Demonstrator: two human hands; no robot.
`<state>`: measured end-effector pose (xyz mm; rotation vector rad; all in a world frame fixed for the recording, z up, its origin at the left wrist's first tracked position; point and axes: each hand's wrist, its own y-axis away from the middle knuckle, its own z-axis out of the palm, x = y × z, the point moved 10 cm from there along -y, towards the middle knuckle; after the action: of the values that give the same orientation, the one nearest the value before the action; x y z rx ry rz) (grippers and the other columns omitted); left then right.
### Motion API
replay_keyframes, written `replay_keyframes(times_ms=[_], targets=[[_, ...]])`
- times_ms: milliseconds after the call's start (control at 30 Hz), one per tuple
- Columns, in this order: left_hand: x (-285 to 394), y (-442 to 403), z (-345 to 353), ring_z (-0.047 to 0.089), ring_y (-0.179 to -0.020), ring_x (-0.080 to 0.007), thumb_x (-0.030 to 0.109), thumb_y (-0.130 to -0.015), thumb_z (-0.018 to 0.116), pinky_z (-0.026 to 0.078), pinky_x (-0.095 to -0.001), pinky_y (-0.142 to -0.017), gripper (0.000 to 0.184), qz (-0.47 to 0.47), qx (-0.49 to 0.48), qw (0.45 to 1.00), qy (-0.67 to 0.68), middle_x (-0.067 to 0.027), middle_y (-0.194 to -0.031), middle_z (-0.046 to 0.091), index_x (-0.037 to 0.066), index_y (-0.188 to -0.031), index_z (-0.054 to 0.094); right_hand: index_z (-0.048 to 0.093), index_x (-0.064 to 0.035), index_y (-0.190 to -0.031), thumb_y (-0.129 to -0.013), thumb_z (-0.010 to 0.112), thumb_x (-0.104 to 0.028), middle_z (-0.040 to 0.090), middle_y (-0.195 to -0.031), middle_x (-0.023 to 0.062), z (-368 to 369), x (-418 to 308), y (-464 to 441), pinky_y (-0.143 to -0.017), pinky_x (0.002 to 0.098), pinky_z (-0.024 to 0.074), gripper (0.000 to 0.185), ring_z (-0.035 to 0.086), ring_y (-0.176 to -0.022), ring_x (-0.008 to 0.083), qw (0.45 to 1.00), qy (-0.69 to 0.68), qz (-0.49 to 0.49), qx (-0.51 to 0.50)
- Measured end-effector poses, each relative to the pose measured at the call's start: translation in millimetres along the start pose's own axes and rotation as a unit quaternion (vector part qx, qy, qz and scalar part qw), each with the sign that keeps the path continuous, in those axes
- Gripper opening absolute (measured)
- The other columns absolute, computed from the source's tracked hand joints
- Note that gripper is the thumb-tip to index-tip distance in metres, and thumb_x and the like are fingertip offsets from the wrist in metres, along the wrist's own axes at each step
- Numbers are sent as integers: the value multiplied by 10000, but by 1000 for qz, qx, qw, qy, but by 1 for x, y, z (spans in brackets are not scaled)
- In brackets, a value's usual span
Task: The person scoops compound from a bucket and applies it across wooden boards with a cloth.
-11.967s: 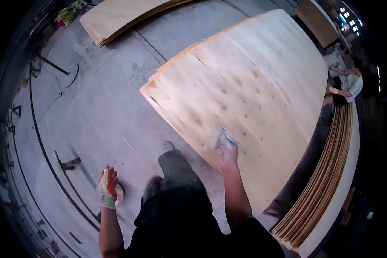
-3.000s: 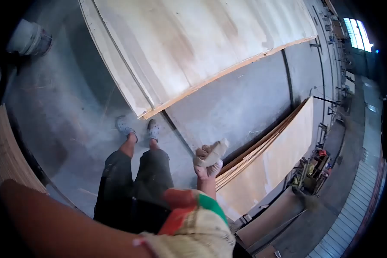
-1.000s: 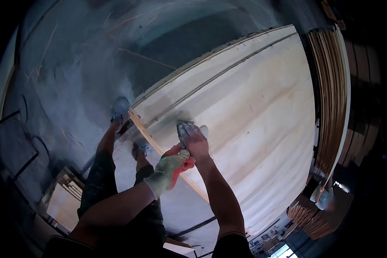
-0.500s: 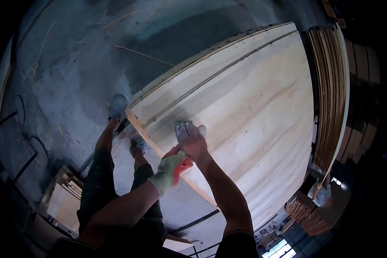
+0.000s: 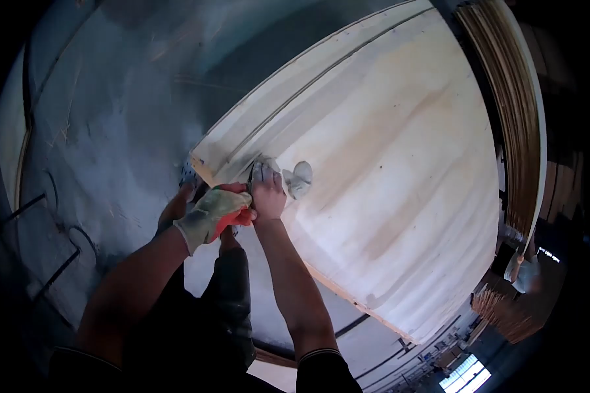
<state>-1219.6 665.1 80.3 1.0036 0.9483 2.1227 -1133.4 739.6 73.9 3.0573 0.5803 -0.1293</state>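
My right hand (image 5: 267, 193) is bare, with grey-smeared fingers closed and pressed over what looks like a putty scraper, mostly hidden beneath them, at the near left corner of a plywood sheet (image 5: 400, 144). Just right of the fingers lies a grey lump of putty (image 5: 300, 179) on the wood. My left hand (image 5: 215, 215) wears a pale green glove with a red palm. Its fingers are curled against the right hand's wrist side; whatever they hold is hidden. A dark groove (image 5: 321, 75) runs along the sheet's left side.
A stack of thin sheets (image 5: 505, 111) stands on edge beyond the sheet's right side. Another person's hand (image 5: 518, 267) shows at its lower end. Thin wood strips (image 5: 505, 314) lie at lower right. The concrete floor (image 5: 118, 131) spreads to the left.
My view has shifted, and both hands have moved left towards the sheet's corner and edge. The putty lump now shows more fully beside the right hand.
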Motion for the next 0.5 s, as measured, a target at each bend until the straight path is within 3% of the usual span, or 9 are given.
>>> replay_keyframes(times_ms=[33,100,133,167,200,300,333,367,500], targets=[[-2,3,4,696,-712,-191,184,-980,605,556,-290,-646,238,-20,-17,999,-41,-93,-890,699,26,-1154,645,680,-107,-1170,-823,586,-163,636,-1111,27,6,3,2,-765,331,596,364,634,-1048,228,998,-18,1,-57],[-11,-12,-5,710,-746,-234,225,-960,627,568,-340,-676,253,8,1,997,-79,-114,-901,717,83,-1168,655,678,-101,-1154,-826,585,-143,643,-1139,40,-16,9,3,-791,351,596,343,633,-1055,249,998,-58,-21,1],[29,2,-12,703,-784,-263,244,-929,653,564,-366,-722,297,190,128,915,-331,-133,-920,713,103,-1189,660,675,-96,-1154,-833,580,-131,644,-1150,49,-17,8,8,-806,357,592,337,632,-1062,259,997,-57,-46,-29],[62,29,4,696,-822,-292,263,-897,678,561,-391,-768,344,350,240,724,-544,-152,-939,708,123,-1211,665,671,-91,-1155,-840,574,-119,646,-1161,58,-15,6,13,-820,363,588,331,631,-1068,269,994,-57,-72,-58],[58,24,6,671,-878,-359,327,-818,701,531,-485,-818,458,291,270,616,-680,-157,-1012,692,160,-1242,663,671,-91,-1155,-840,574,-119,646,-1161,58,-16,8,17,-820,363,588,331,631,-1068,269,994,-55,-72,-60],[57,-2,9,649,-918,-375,371,-803,682,509,-531,-823,484,300,299,573,-702,-119,-1061,670,187,-1250,666,663,-75,-1124,-815,609,-108,641,-1123,79,-27,0,15,-815,380,579,315,629,-1045,288,991,-103,-79,-22],[51,-11,10,643,-930,-364,353,-801,677,514,-528,-773,443,320,329,514,-725,-104,-1052,652,201,-1217,675,660,-73,-1137,-753,655,-81,637,-1109,94,-22,-1,8,-814,405,568,384,622,-1051,306,988,-131,-24,-79],[52,-20,8,643,-930,-364,353,-801,677,514,-528,-773,443,319,328,516,-724,-104,-1052,652,201,-1217,675,658,-70,-1149,-690,701,-54,632,-1095,109,-15,-1,4,-813,430,557,461,614,-1056,324,978,-157,32,-136],[77,-55,-13,652,-887,-315,303,-797,659,513,-513,-725,261,291,323,535,-724,-87,-995,645,201,-1037,680,665,-60,-1061,-675,709,-68,644,-953,129,-2,4,-18,-781,451,549,389,646,-911,355,983,-169,25,-71]])
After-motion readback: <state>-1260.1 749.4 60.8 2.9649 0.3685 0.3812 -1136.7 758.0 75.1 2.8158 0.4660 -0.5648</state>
